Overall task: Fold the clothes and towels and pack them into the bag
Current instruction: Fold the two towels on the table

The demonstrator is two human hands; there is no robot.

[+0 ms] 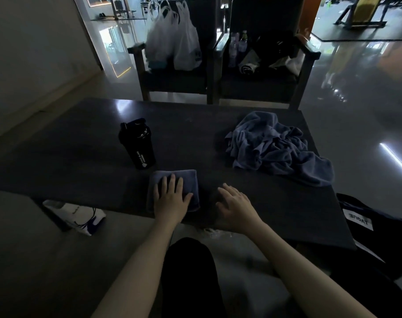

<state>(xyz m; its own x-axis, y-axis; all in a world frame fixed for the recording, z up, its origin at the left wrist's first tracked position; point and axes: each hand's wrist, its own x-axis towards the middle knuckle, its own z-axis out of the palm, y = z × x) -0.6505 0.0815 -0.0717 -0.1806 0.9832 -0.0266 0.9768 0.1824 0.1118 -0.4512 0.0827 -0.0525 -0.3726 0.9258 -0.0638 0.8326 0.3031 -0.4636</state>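
Pressing flat with the left hand (171,198) on a folded towel (189,178), fingers straight and slightly spread, nothing curled or pinched. Holding nothing with the right hand (235,204): palm down, fingers loosely apart, just beside the folded towel's right edge; cannot tell whether resting on the table (80,157) or hovering just above it. Folded towel as a small dark blue square near the table's near edge, just in front of a black shaker bottle (138,143) standing upright with white print on its side. Farther right and well apart from both hands, a crumpled towel (275,148) of the same blue, heaped loosely, one end trailing toward the table's right edge. Beside the table's near right corner and lower than the tabletop, a black bag (383,232) with a white label; cannot tell whether open or closed. Beyond the table, two dark chairs side by side: on the nearer-left chair (172,84), white plastic bags (174,42) standing upright; on the other chair (257,88), clear drink bottles (239,44) beside dark things too dim to make out. Under the table's near left side, a white paper bag (80,216) with blue markings, lying tilted on the floor.
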